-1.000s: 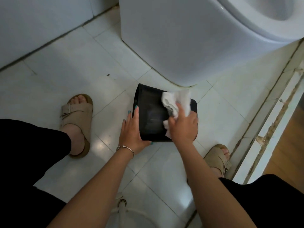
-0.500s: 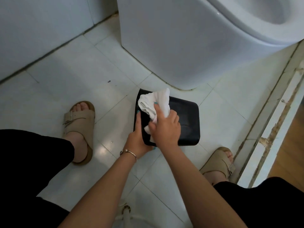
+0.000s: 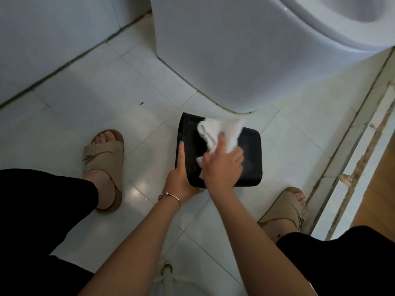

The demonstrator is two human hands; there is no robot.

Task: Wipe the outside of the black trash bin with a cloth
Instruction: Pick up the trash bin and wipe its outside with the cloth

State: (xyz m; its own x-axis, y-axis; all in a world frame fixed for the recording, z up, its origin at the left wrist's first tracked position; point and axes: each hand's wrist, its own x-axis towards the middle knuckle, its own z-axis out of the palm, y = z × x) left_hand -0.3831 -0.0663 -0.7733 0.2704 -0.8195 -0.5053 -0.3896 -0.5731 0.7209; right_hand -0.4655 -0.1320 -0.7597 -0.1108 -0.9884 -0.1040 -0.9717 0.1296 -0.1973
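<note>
On the white tiled floor (image 3: pixel 70 116), just before the white ceramic toilet base (image 3: pixel 224 60), the black plastic trash bin (image 3: pixel 252 159) is steadied at its left edge by the left hand (image 3: pixel 179 178), fingers wrapped around it, seemingly so it cannot slide. The crumpled white cloth (image 3: pixel 222 131) is gripped in the right hand (image 3: pixel 222 167) and pressed against the bin's dark surface. Any contents cannot be told.

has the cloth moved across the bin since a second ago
Yes. The white cloth in the right hand swept from the black trash bin's right side to its left edge, then back toward the middle.
</note>
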